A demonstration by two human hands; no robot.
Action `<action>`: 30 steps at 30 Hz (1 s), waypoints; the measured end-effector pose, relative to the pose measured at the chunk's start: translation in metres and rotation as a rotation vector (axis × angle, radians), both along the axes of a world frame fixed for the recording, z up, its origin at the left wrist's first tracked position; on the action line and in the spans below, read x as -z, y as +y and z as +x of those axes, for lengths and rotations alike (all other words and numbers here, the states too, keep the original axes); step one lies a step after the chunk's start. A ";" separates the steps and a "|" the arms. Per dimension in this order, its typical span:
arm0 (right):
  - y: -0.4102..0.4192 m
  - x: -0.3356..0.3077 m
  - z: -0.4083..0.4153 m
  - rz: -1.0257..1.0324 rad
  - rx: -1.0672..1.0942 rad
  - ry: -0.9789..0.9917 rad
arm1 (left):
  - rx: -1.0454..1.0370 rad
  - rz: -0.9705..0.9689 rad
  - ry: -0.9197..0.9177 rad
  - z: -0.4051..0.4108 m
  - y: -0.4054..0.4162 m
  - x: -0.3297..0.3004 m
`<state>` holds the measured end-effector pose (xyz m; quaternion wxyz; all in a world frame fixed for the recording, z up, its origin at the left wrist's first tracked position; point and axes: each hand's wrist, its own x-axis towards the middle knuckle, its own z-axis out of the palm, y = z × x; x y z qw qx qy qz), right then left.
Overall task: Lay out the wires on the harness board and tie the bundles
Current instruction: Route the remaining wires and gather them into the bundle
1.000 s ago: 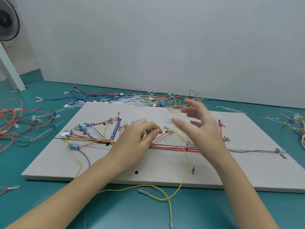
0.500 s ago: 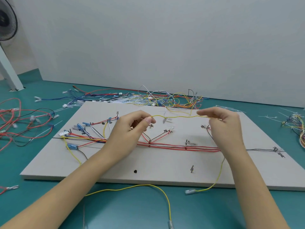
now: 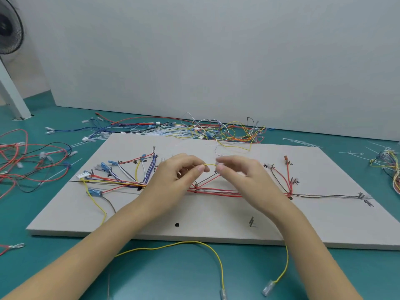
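Your left hand (image 3: 181, 174) and right hand (image 3: 236, 172) each pinch the yellow wire (image 3: 210, 165), a short span arched between them above the harness board (image 3: 216, 213); both tails hang off its near edge; you seem mid-routing; next, seat it along the red bundle (image 3: 216, 191).

A wiring workshop or assembly bench is showing here: a pale harness board (image 3: 216, 215) with hand-marked labels and pegs is lying on a teal table (image 3: 194, 273), with routed wires (image 3: 214, 190) running across it. Loose wires (image 3: 32, 165) with crimped terminals are sprawling around, more wires (image 3: 194, 128) are piling up against a plain grey wall (image 3: 216, 61), and a fan (image 3: 9, 27) is standing at the left.
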<state>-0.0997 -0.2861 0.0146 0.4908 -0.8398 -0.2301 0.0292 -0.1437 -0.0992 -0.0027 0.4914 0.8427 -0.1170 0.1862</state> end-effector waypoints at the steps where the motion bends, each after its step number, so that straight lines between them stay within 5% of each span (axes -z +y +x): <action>1: 0.003 0.002 -0.001 0.033 -0.029 0.037 | -0.006 -0.008 0.003 0.000 0.000 0.000; 7: -0.007 -0.001 0.005 0.238 -0.031 0.130 | 0.026 0.032 0.135 0.003 0.004 0.001; 19: -0.015 0.003 0.011 -0.180 0.123 -0.082 | -0.090 0.295 0.076 0.005 0.012 0.012; 30: -0.018 0.000 0.012 -0.352 0.220 -0.065 | -0.089 0.244 0.055 0.005 0.013 0.014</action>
